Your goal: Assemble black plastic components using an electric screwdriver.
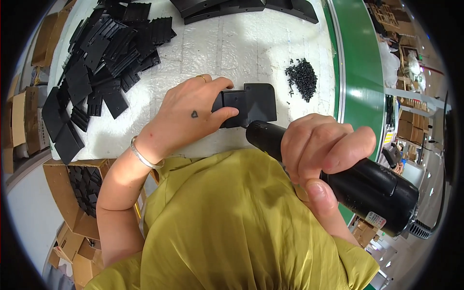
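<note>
My left hand (193, 106) grips a black plastic part (261, 101) near the middle of the white work surface, thumb on its top and fingers round its far side. A flat plate with rounded corners makes up the right of that part. My right hand (324, 150) is wrapped round a black electric screwdriver (374, 193), which slants down from the right. Its tip meets the near edge of the part, between the plate and the section under my thumb; the exact contact point is too small to make out.
A heap of black plastic pieces (104, 58) covers the far left. Small black screws (303, 78) lie piled at the right. Long black curved parts (222, 9) rest along the far edge. A cardboard box (60, 193) of black pieces stands at the near left. A cord trails from the screwdriver.
</note>
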Demonstrator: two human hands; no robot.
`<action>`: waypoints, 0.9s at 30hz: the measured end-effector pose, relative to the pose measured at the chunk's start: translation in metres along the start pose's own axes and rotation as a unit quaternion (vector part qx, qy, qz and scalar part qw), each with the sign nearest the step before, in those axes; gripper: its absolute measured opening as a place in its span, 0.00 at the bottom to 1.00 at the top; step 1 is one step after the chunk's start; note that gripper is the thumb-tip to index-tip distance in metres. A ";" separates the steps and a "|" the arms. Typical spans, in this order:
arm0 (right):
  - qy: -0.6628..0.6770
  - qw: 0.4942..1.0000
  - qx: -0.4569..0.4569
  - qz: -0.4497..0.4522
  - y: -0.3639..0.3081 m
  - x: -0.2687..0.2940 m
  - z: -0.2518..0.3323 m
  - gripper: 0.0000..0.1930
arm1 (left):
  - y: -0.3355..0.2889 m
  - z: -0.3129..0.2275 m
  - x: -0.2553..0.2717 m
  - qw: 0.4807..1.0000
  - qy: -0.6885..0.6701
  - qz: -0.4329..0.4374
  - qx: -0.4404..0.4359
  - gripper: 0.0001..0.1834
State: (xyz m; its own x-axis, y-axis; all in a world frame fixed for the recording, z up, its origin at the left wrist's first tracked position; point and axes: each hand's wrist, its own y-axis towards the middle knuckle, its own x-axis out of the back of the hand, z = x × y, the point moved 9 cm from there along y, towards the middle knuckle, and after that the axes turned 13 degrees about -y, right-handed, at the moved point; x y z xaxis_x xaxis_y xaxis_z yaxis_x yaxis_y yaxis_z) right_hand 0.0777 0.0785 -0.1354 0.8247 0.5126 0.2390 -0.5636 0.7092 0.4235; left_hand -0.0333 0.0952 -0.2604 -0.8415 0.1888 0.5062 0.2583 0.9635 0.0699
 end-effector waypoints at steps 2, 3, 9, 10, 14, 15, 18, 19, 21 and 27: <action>-0.007 1.000 0.000 0.018 0.003 -0.001 0.001 0.15 | 0.000 0.000 -0.001 1.000 -0.013 0.000 -0.003 0.18; -0.009 0.999 0.002 0.045 0.006 -0.004 0.002 0.15 | 0.000 0.000 -0.001 1.000 -0.015 -0.001 -0.002 0.18; 0.016 0.998 -0.003 0.058 0.005 -0.012 -0.001 0.14 | 0.000 -0.002 0.001 0.999 -0.032 -0.023 -0.034 0.17; 0.013 0.998 -0.008 0.056 0.005 -0.011 -0.001 0.14 | 0.002 -0.001 -0.002 0.999 -0.043 -0.002 -0.023 0.17; 0.017 0.998 -0.010 0.053 0.006 -0.014 -0.004 0.14 | -0.001 0.005 -0.003 0.998 -0.054 -0.007 -0.019 0.17; 0.017 0.998 -0.012 0.056 0.006 -0.014 -0.005 0.14 | -0.001 0.006 -0.003 0.998 -0.056 -0.008 -0.017 0.17; 0.013 0.997 -0.002 0.071 0.006 -0.017 -0.005 0.14 | 0.002 0.006 -0.003 0.998 -0.065 -0.007 -0.016 0.17; 0.009 0.997 -0.001 0.072 0.006 -0.017 -0.004 0.14 | 0.004 0.008 -0.005 0.998 -0.063 0.007 0.000 0.18; 0.011 0.997 0.003 0.077 0.007 -0.020 -0.004 0.13 | 0.005 0.011 -0.006 0.998 -0.057 0.015 0.020 0.18; 0.077 0.997 0.011 0.025 0.007 -0.015 -0.010 0.16 | 0.001 0.019 0.001 0.997 -0.024 0.000 0.067 0.16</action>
State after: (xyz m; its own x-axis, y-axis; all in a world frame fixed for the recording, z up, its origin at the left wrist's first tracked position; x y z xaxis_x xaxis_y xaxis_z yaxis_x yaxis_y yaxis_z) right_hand 0.0611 0.0803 -0.1452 0.7778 0.6162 0.1242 -0.6009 0.6709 0.4346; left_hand -0.0432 0.0995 -0.2763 -0.8642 0.1953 0.4637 0.1959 0.9795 -0.0475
